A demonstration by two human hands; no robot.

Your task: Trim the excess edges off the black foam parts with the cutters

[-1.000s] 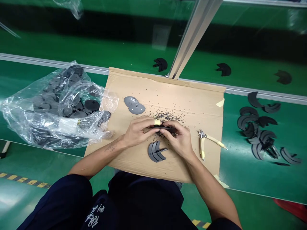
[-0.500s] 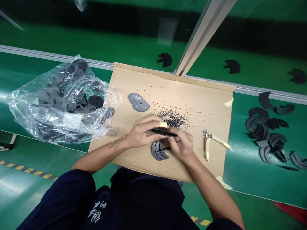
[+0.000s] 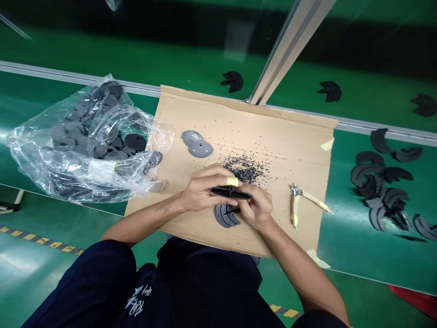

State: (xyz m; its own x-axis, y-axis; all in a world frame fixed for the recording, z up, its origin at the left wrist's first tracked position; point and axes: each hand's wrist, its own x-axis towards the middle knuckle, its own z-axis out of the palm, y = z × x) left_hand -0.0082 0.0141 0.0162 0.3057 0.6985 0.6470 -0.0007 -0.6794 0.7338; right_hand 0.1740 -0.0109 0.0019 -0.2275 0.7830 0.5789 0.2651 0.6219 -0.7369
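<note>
My left hand (image 3: pixel 201 191) and my right hand (image 3: pixel 256 207) both grip one thin dark plastic part (image 3: pixel 229 193), held edge-on above a sheet of cardboard (image 3: pixel 273 136). A yellow tape band wraps my left forefinger. Under my hands lies a grey crescent-shaped moulded piece (image 3: pixel 225 216). Two grey oval parts (image 3: pixel 197 144) rest further back on the cardboard. A heap of small dark trimmings (image 3: pixel 246 167) lies just beyond my fingers.
A clear plastic bag (image 3: pixel 85 141) full of dark parts sits at the left. Yellow-handled cutters (image 3: pixel 300 202) lie on the cardboard's right side. Several dark crescent pieces (image 3: pixel 382 187) are scattered on the green surface at the right. More dark parts (image 3: pixel 233 80) ride the belt behind an aluminium rail.
My hands have kept their hold on the dark part and shifted slightly toward me, over the crescent piece. The view has drifted a little.
</note>
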